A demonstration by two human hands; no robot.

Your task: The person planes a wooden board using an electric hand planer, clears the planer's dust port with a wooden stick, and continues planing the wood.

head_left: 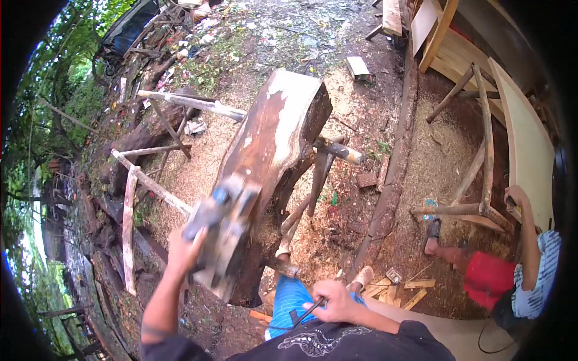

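Note:
My left hand (185, 248) is closed around the grip of an electric planer (227, 234), which is smeared by motion. The planer rests on the near end of a thick wooden slab (271, 135) with a rough, dark edge and a paler planed face. My right hand (332, 302) is closed on a black power cord (308, 311) in front of my body. Log trestles (226, 109) hold the slab off the ground. The planer covers part of the slab's near end, and its underside is hidden.
At the right, a co-worker in red shorts (486, 280) has a hand (516, 197) at a pale board (530, 144) by another trestle (481, 150). Wood offcuts (394, 292) lie near my foot. A whitish block (357, 68) sits beyond the slab. Shavings cover the ground.

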